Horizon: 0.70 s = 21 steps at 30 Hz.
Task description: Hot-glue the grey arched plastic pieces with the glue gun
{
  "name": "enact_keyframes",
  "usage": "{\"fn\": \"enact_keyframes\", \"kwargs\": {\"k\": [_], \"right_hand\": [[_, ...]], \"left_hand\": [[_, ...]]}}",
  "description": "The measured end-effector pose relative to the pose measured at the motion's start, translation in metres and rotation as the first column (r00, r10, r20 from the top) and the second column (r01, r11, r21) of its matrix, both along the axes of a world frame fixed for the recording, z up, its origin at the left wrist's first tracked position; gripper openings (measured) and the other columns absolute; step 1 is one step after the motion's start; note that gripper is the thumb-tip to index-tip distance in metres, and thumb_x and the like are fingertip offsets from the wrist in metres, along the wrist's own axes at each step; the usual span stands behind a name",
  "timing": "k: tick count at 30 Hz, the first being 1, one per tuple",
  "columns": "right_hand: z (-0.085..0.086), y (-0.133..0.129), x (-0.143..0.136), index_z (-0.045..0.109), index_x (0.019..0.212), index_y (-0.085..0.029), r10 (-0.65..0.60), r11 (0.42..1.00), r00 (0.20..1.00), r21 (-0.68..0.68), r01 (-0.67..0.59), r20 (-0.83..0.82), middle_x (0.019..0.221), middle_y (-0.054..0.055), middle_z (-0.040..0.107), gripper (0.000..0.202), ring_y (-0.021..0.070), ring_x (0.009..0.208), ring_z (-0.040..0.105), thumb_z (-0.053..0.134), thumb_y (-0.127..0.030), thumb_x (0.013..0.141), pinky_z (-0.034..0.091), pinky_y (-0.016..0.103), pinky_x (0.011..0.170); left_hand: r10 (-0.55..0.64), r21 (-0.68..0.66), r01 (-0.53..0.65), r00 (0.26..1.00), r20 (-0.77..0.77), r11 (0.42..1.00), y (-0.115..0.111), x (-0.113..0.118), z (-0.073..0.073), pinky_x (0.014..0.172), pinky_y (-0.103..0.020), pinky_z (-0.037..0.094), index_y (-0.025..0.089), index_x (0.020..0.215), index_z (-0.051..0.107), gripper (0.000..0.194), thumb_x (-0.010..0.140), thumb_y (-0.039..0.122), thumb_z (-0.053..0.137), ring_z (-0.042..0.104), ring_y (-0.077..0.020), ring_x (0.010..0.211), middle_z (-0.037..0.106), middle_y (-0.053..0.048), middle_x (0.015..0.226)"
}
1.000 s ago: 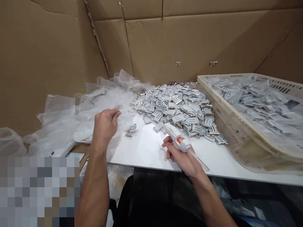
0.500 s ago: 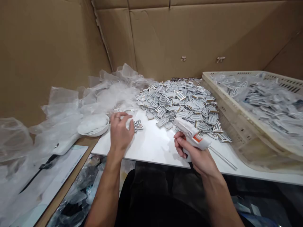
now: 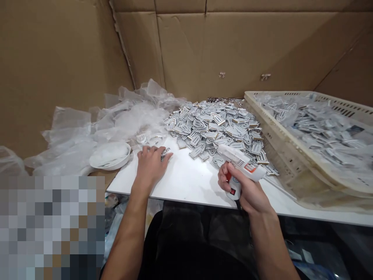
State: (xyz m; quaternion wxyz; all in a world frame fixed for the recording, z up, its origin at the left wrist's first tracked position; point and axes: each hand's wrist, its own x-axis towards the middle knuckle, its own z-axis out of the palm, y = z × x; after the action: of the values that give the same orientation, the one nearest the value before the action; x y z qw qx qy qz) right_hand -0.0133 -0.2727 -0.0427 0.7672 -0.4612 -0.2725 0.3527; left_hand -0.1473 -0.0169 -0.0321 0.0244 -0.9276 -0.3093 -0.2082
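My right hand (image 3: 244,186) is wrapped round the handle of a white hot glue gun (image 3: 236,155) with an orange trigger. Its nozzle points up and left, at the near edge of a heap of small grey-and-white arched pieces (image 3: 215,124). On the white tabletop, my left hand (image 3: 151,163) has its fingers and thumb closed round a small patterned piece (image 3: 164,153). Most of that piece is hidden behind the fingers.
A cream plastic crate (image 3: 279,155) of bagged pieces stands on the right. Clear plastic bags (image 3: 125,116) are piled at the left, behind a white bowl (image 3: 110,165). Cardboard walls (image 3: 180,46) enclose the back and sides. A pixelated block covers the lower left.
My left hand has closed over the patterned piece, which lay beside its thumb before. The glue gun has tilted slightly, showing its handle and red switch. The view has shifted a little.
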Motion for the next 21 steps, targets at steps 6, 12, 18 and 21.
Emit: {"fn": "enact_keyframes", "kwargs": {"k": [6, 12, 18, 21], "right_hand": [[0.004, 0.001, -0.004, 0.061, 0.082, -0.015, -0.111, 0.987, 0.983, -0.103, 0.127, 0.145, 0.071, 0.001, 0.052, 0.043, 0.0111, 0.063, 0.048, 0.071, -0.054, 0.098, 0.039, 0.024, 0.059], [-0.002, 0.003, 0.002, 0.059, 0.090, -0.017, -0.176, 0.966, 0.936, -0.130, 0.223, 0.304, 0.077, 0.000, 0.055, 0.039, 0.0109, 0.064, 0.048, 0.070, -0.053, 0.099, 0.036, 0.024, 0.058], [0.002, 0.012, 0.002, 0.069, 0.102, -0.018, -0.133, 0.885, 0.800, -0.293, 0.362, 0.585, 0.077, 0.001, 0.060, 0.031, 0.0149, 0.066, 0.052, 0.069, -0.048, 0.097, 0.039, 0.027, 0.062], [0.010, 0.032, -0.006, 0.071, 0.104, -0.017, -0.036, 0.887, 0.652, -0.276, 0.370, 0.758, 0.095, 0.005, 0.070, 0.019, 0.0195, 0.080, 0.063, 0.059, -0.030, 0.098, 0.044, 0.029, 0.073]], "left_hand": [[0.044, 0.043, -0.048, 0.994, 0.100, 0.998, 0.014, 0.003, -0.001, 0.095, -0.051, 0.045, 0.012, 0.111, 0.072, 0.035, 0.104, 0.029, 0.042, 0.060, -0.0396, 0.109, 0.074, -0.021, 0.104], [0.130, 0.079, -0.186, 0.878, 0.461, 0.979, 0.011, -0.005, 0.008, 0.109, -0.062, 0.038, 0.015, 0.098, 0.071, 0.024, 0.102, 0.027, 0.050, 0.044, -0.0425, 0.137, 0.064, -0.018, 0.141], [0.074, 0.001, -0.108, 0.686, 0.724, 0.994, -0.011, -0.020, 0.012, 0.113, -0.054, 0.044, 0.014, 0.095, 0.070, 0.025, 0.102, 0.028, 0.051, 0.058, -0.0342, 0.128, 0.072, -0.017, 0.119], [0.219, -0.302, 0.116, 0.459, 0.861, 0.946, -0.028, -0.027, 0.006, 0.094, -0.042, 0.057, 0.015, 0.102, 0.067, 0.022, 0.103, 0.029, 0.050, 0.072, -0.0237, 0.095, 0.076, -0.012, 0.100]]}}
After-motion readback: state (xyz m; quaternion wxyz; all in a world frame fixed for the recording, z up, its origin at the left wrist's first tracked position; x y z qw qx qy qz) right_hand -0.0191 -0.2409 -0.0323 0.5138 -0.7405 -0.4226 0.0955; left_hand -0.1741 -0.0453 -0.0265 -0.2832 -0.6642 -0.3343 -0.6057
